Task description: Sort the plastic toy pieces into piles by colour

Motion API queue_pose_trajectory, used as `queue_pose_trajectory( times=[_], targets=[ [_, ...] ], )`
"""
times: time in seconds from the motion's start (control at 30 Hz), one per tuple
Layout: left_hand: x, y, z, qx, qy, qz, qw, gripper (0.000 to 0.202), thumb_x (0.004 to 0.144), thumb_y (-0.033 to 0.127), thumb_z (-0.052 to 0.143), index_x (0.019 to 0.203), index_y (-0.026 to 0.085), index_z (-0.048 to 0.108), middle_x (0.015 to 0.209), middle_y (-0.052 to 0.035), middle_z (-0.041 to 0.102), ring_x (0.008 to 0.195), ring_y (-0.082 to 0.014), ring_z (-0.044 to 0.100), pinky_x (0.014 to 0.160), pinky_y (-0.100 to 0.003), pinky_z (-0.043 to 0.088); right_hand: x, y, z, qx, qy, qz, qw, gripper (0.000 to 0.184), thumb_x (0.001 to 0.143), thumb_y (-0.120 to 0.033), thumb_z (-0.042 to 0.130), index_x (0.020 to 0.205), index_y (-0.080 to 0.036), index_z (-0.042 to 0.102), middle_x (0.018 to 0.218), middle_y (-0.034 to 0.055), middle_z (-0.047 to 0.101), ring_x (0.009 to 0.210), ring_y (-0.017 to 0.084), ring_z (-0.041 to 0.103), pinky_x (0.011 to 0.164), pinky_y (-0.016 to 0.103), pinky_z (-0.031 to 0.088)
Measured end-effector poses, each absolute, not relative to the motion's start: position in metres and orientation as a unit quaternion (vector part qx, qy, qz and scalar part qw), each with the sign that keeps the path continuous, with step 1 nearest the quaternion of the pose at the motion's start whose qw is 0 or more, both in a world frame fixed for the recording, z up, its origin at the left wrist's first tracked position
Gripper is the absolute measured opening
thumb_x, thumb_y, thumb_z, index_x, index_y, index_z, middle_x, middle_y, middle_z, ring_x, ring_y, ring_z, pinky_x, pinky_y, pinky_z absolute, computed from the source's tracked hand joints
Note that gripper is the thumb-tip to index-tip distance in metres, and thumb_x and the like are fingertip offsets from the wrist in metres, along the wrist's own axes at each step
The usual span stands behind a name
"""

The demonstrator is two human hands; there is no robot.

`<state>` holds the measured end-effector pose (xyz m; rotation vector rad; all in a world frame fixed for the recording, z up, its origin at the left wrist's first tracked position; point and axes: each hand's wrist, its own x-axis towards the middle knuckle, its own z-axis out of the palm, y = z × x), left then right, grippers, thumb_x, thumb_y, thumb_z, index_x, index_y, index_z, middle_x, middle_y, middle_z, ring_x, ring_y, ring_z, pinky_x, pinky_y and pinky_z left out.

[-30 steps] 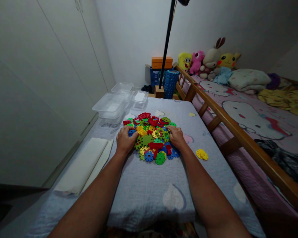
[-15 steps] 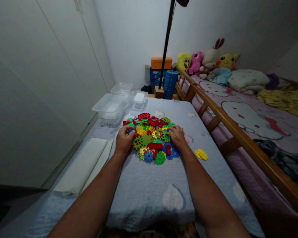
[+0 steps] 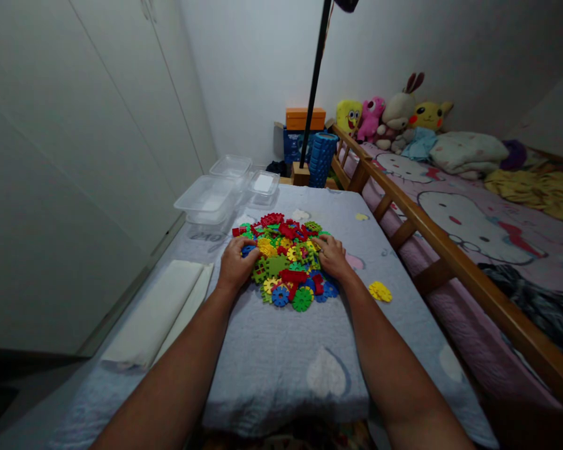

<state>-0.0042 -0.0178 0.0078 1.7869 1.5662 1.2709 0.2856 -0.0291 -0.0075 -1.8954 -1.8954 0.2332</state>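
Observation:
A heap of colourful plastic interlocking pieces (image 3: 278, 265), red, yellow, green and blue, lies on the cloth-covered table (image 3: 281, 369). At its left edge my left hand (image 3: 236, 264) is open, thumb and fingers curved apart around a blue piece (image 3: 248, 250) that shows in the gap. Several yellow discs (image 3: 266, 248) lie just beyond its thumb. My right hand (image 3: 333, 255) rests at the opposite edge, open with bent fingers touching green and yellow pieces; its fingertips are partly hidden among them. Right of that arm sits a small group of yellow discs (image 3: 380, 291).
Clear plastic containers (image 3: 206, 197) stand at the table's far left, beside a smaller lidded box (image 3: 264, 183). A folded white cloth (image 3: 157, 315) lies on the left. Along the right runs a wooden bed rail (image 3: 422, 247). A black pole (image 3: 315, 81) rises behind the table.
My left fingers have shifted slightly, and more of the blue piece shows between them and the thumb. My right hand has moved a little to the left, further over the heap.

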Motion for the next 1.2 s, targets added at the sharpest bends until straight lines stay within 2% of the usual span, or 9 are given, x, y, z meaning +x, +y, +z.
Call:
queue_pose_trajectory(
  times=[0.13,0.23,0.37,0.47,0.6,0.7,0.83,1.2],
  targets=[
    [-0.004,-0.018,0.008,0.651,0.567,0.453,0.223,0.024,0.075,0.042,0.058,0.086,0.023,0.067,0.103,-0.0070,0.069,0.107,-0.0269,0.063,0.105,-0.043,0.046,0.283,-0.033,0.000,-0.689,-0.686,0.102,0.208,0.051,0.082,-0.016,0.051,0.127,-0.033,0.069,0.143,0.0085,0.053,0.125,0.033,0.045,0.103,0.052,0.040],
    [-0.005,-0.018,0.008,0.653,0.566,0.450,0.225,0.024,0.075,0.042,0.058,0.087,0.023,0.068,0.103,-0.0070,0.069,0.106,-0.0270,0.063,0.103,-0.043,0.046,0.284,-0.036,0.002,-0.683,-0.682,0.105,0.239,0.042,0.079,-0.019,0.057,0.117,-0.028,0.069,0.138,0.0105,0.056,0.124,0.033,0.047,0.103,0.051,0.041],
    [-0.004,-0.018,0.008,0.648,0.570,0.450,0.229,0.024,0.076,0.041,0.058,0.087,0.023,0.068,0.102,-0.0066,0.069,0.103,-0.0264,0.063,0.102,-0.043,0.047,0.289,-0.036,-0.002,-0.663,-0.667,0.116,0.319,0.023,0.074,-0.022,0.060,0.096,-0.024,0.066,0.117,0.0099,0.064,0.117,0.029,0.053,0.103,0.047,0.042],
    [-0.004,-0.019,0.008,0.641,0.571,0.455,0.237,0.024,0.076,0.042,0.059,0.088,0.022,0.068,0.102,-0.0062,0.069,0.103,-0.0260,0.063,0.102,-0.042,0.047,0.293,-0.034,-0.003,-0.641,-0.642,0.153,0.392,0.010,0.074,-0.029,0.059,0.082,-0.023,0.060,0.097,0.0055,0.066,0.101,0.025,0.059,0.098,0.042,0.045],
    [-0.005,-0.018,0.007,0.629,0.573,0.465,0.244,0.024,0.075,0.041,0.059,0.088,0.023,0.068,0.101,-0.0063,0.069,0.103,-0.0258,0.064,0.101,-0.042,0.048,0.297,-0.033,0.003,-0.611,-0.583,0.229,0.484,0.019,0.073,-0.041,0.060,0.077,-0.022,0.058,0.079,0.0007,0.062,0.079,0.019,0.058,0.078,0.032,0.048],
    [-0.005,-0.019,0.008,0.624,0.573,0.474,0.242,0.023,0.075,0.040,0.059,0.087,0.022,0.068,0.101,-0.0069,0.069,0.104,-0.0261,0.064,0.102,-0.042,0.048,0.305,-0.039,0.014,-0.605,-0.543,0.262,0.520,0.023,0.069,-0.043,0.062,0.078,-0.022,0.059,0.073,-0.0011,0.060,0.070,0.017,0.055,0.069,0.030,0.046],
    [-0.004,-0.020,0.010,0.620,0.573,0.476,0.245,0.022,0.075,0.040,0.059,0.086,0.023,0.068,0.100,-0.0065,0.069,0.103,-0.0260,0.064,0.102,-0.042,0.048,0.331,-0.054,0.034,-0.627,-0.532,0.286,0.492,0.029,0.068,-0.039,0.063,0.089,-0.020,0.067,0.071,-0.0019,0.061,0.066,0.016,0.055,0.064,0.029,0.044],
    [-0.005,-0.020,0.010,0.622,0.573,0.472,0.248,0.023,0.074,0.040,0.061,0.086,0.022,0.068,0.101,-0.0064,0.070,0.102,-0.0260,0.065,0.101,-0.041,0.049,0.409,-0.121,0.063,-0.703,-0.550,0.290,0.346,0.017,0.066,-0.033,0.065,0.074,-0.019,0.073,0.075,0.0042,0.071,0.072,0.020,0.062,0.066,0.030,0.048]
  ],
)
